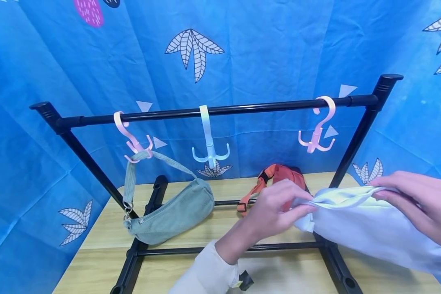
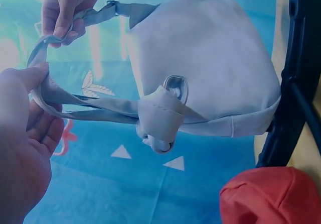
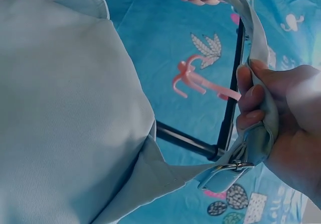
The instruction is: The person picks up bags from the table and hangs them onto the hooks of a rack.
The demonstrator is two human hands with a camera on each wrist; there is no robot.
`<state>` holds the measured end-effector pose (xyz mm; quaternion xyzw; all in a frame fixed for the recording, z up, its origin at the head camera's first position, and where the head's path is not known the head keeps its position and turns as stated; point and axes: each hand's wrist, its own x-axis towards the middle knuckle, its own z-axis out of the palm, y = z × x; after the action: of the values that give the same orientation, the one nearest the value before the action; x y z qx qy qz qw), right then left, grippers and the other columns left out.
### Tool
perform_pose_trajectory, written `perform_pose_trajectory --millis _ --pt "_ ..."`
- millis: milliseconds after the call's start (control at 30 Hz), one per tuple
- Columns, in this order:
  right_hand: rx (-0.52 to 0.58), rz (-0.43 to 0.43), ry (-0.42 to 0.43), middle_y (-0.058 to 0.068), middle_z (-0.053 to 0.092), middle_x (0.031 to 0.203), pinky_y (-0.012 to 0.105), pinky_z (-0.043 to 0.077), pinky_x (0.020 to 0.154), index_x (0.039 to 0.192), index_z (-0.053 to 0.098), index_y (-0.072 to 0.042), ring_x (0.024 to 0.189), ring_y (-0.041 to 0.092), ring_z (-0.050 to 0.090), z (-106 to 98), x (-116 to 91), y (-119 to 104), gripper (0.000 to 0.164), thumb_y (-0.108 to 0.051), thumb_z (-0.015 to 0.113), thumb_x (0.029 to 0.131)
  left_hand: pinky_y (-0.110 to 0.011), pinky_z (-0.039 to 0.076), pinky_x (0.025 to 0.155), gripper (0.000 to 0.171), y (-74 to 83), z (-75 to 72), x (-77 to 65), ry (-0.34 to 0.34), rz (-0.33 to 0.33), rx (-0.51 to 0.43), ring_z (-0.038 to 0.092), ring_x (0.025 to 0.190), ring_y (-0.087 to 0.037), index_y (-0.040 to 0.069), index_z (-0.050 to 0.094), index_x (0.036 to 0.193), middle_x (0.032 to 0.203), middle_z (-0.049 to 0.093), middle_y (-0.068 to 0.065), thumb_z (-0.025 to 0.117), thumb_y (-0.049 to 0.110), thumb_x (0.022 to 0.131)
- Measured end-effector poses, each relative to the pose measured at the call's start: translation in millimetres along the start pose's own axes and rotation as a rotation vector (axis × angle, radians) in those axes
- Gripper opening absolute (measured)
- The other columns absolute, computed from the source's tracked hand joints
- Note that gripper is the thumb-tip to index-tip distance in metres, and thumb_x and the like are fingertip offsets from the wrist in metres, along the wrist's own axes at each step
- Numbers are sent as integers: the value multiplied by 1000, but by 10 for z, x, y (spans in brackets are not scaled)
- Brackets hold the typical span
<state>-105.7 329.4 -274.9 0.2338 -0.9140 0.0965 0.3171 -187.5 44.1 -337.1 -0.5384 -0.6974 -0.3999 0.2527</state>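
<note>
Holding a strap [image 3: 258,38] — left hand [image 1: 273,204], right hand [image 1: 435,204], pale bag [image 1: 375,237], inside hidden

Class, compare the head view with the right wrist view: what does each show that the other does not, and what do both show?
Only the head view: the green bag hanging from one pink hook, and the light blue hook.

Only the right wrist view: the metal buckle on the strap.

Both: the pale bag, the left hand, the right hand, the bare pink hook and the black rack.
</note>
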Motion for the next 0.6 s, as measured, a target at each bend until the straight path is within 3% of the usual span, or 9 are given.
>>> perform_pose_trajectory --millis 167,333,467,600 --pt "-27 -1 -42 -4 75 93 -5 42 68 109 74 -18 71 -1 60 -4 84 -21 37 0 85 79 -5 50 86 19 4 -93 -1 21 2 -23 66 94 -7 6 75 106 100 76 -4 82 11 89" --pt "-26 -5 -43 -4 75 95 -5 42 68 112 74 -18 71 2 61 -9 138 -50 40 1 85 78 -5 51 81 20 31 -170 0 36 -11 -35 67 93 -9 6 75 106 101 76 -5 82 10 88" --pt "-4 -12 -14 -5 74 93 -6 42 71 110 75 -16 71 1 61 -26 183 -94 42 2 87 75 -6 51 79 21 45 -237 11 56 15 -28 67 91 -9 5 75 106 100 76 -6 83 9 87" --pt "23 -42 26 -3 75 91 -5 43 73 109 76 -15 70 2 61 -19 228 -149 30 -5 84 83 -7 52 81 22 45 -304 25 81 70 -6 68 89 -11 4 74 105 97 76 -7 84 6 85"
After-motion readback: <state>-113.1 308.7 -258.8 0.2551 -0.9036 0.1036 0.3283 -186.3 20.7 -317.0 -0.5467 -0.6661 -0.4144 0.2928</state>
